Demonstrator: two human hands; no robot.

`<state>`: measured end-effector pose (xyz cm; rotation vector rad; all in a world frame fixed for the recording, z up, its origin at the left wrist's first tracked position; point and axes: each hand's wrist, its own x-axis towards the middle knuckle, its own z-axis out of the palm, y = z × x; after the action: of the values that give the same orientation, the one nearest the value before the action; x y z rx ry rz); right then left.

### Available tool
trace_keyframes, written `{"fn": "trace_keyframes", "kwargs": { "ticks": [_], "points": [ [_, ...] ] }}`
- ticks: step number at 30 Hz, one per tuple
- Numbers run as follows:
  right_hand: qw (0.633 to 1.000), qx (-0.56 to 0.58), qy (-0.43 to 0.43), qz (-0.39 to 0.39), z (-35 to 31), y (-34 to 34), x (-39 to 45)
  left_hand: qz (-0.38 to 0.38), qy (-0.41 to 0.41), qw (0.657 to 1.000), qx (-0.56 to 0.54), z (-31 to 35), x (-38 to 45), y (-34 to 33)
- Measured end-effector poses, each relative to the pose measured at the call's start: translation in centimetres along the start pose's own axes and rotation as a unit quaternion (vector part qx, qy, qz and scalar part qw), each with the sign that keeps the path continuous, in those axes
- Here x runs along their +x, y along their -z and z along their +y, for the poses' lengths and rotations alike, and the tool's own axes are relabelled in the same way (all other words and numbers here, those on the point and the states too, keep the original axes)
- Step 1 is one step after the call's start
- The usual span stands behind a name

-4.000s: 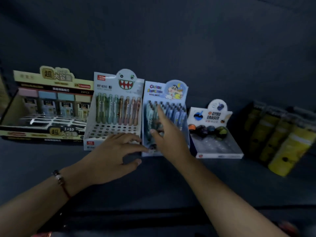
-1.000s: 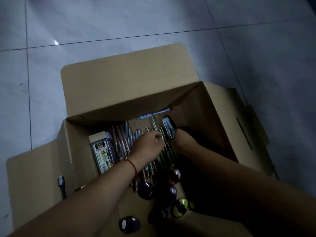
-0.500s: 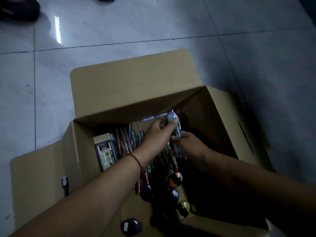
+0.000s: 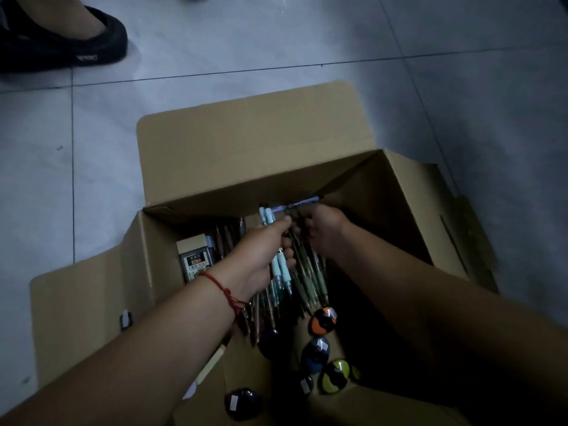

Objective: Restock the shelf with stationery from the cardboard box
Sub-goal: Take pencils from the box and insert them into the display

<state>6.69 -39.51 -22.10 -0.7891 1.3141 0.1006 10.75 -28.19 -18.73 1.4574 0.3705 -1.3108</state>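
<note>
An open cardboard box (image 4: pixel 255 149) stands on the tiled floor below me. Inside lie several loose pens (image 4: pixel 307 281), round eraser balls (image 4: pixel 322 320) and a boxed pack of leads (image 4: pixel 195 262). My left hand (image 4: pixel 261 256), with a red string at the wrist, grips a small bunch of light-blue pens (image 4: pixel 278 269) above the pile. Just to its right, my right hand (image 4: pixel 325 229) has its fingers curled at the tops of the pens in the box; what it holds is too dark to make out.
The box's flaps are folded outward at the back, left (image 4: pixel 76 318) and right (image 4: pixel 455 241). Another person's foot in a black shoe (image 4: pixel 61 47) stands on the floor at the upper left. Grey floor tiles (image 4: pixel 461 87) surround the box.
Four seconds ago both hands were at the pen displays on the shelf. Since half a second ago my left hand has taken a firmer grip on the blue pens, and my right hand has risen beside it.
</note>
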Motion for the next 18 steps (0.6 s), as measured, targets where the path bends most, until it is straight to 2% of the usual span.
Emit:
{"fn": "trace_keyframes", "kwargs": {
  "ticks": [4, 7, 9, 11, 13, 15, 18],
  "points": [
    [0.988, 0.146, -0.019, 0.05, 0.4, -2.5, 2.1, 0.008, 0.01, 1.0, -0.01, -0.1, -0.2, 0.8],
    [0.98, 0.187, -0.021, 0.063, -0.2, -3.6, 2.4, 0.005, 0.018, 1.0, -0.009, 0.1, -0.4, 1.4],
    [0.984, 0.171, -0.034, 0.031, -0.6, -3.7, 2.1, 0.002, 0.022, 1.0, -0.003, 0.3, -0.6, 1.7],
    [0.993, 0.112, -0.029, -0.022, -0.5, -4.0, 1.7, 0.002, 0.026, 1.0, 0.004, 0.4, -0.7, 2.1],
    [0.998, 0.053, -0.009, -0.035, 0.0, -4.8, 1.6, 0.004, 0.034, 0.999, 0.008, 0.4, -0.6, 2.3],
    [0.999, 0.035, 0.027, 0.005, -0.1, -5.6, 2.2, 0.007, 0.041, 0.999, -0.008, 0.7, -0.8, 2.2],
    [0.988, 0.01, 0.107, 0.111, -1.8, -5.5, 1.5, 0.02, 0.033, 0.998, -0.055, 1.9, -2.0, 1.1]
  ]
}}
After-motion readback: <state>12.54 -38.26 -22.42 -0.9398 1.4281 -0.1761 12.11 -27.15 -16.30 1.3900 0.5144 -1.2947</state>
